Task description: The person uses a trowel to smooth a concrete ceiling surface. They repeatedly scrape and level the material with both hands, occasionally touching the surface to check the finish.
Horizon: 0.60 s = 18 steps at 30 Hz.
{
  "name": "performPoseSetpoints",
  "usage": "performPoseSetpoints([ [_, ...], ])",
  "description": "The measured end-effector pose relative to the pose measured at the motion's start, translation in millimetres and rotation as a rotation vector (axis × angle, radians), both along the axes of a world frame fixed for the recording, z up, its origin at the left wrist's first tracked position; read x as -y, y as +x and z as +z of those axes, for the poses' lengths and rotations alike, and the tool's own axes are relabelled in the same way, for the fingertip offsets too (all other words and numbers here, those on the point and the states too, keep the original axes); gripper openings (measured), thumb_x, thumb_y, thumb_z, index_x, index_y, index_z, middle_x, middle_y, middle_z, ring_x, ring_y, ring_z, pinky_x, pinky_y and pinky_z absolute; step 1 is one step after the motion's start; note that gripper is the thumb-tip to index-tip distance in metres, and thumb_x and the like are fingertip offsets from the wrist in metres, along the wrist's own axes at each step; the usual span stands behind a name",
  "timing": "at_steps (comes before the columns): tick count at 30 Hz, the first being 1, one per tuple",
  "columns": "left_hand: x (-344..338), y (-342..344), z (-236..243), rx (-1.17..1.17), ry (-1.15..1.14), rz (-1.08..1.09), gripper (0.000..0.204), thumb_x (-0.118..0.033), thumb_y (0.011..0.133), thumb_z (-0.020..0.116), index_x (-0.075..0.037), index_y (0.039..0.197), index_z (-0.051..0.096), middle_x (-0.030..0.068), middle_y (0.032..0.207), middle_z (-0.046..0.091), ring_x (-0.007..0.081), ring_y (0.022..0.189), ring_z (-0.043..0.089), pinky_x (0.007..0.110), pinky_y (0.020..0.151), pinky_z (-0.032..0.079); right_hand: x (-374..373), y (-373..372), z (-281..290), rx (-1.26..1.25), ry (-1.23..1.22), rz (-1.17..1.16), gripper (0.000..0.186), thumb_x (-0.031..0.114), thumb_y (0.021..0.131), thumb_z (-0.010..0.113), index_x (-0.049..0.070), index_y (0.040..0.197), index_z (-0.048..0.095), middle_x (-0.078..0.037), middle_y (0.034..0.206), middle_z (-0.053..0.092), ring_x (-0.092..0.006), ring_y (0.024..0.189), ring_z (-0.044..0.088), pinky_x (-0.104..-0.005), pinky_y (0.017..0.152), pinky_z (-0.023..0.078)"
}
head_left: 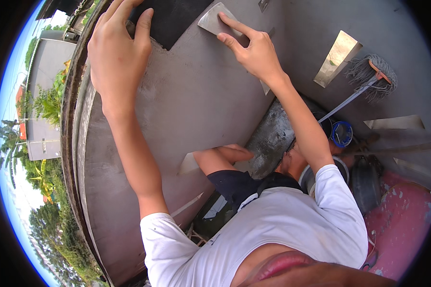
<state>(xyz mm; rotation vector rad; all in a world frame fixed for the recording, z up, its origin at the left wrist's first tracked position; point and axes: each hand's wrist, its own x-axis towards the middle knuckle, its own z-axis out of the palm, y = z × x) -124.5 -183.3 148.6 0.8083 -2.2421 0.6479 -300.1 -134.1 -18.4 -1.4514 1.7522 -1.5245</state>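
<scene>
Pale grey block [214, 20], white shirt [287, 220]

Left hand [117, 53] raised, thumb [142, 29] spread from fingers [112, 13]; right arm [304, 122] extended forward (index finger [236, 25] straight).

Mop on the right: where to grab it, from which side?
Mop: grip the bare shaft, a little back from the orange clamp, probably from the person's left with the right hand. The shaft is slim, straight and slanted; the strands hang loose around the clamp, a poorer hold. That hand is busy with a flat grey plate, so free it first.
</scene>
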Motion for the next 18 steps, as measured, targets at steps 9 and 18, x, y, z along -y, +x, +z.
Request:
performPoseSetpoints([
  [9, -5.6, -4.1, 1.1, -0.031, 0.06, 0.038, 0.028, -0.026, 0.093, 0.067, -0.02, 0.12, 0.071, 0.002, 0.119, 0.071, 0.0222, 0.101, 0.07, 0.034, 0.086, 0.053, 18.2, 23.6, 43.3, 0.147, -0.417, -0.029, 0.054, 0.049, 0.087, 0.072, 0.02, 0.132, 0.066, -0.02, 0.081, 0.072, -0.0248, 0.059, 0.063, -0.0364, 0.068, 0.052],
  [18, -5.4, -3.3, 2.3, -0.022, 0.039, 0.009, 0.028, -0.026, 0.092, 0.067, -0.017, 0.118, 0.071, 0.0028, 0.119, 0.07, 0.0261, 0.105, 0.068, 0.035, 0.09, 0.052, -10.9, 6.5, -15.4, 0.181, -0.169, 0.197, 0.066, 0.05, 0.093, 0.066, 0.01, 0.144, 0.051, 0.002, 0.069, 0.049, -0.0084, 0.056, 0.047, -0.0248, 0.051, 0.045],
])
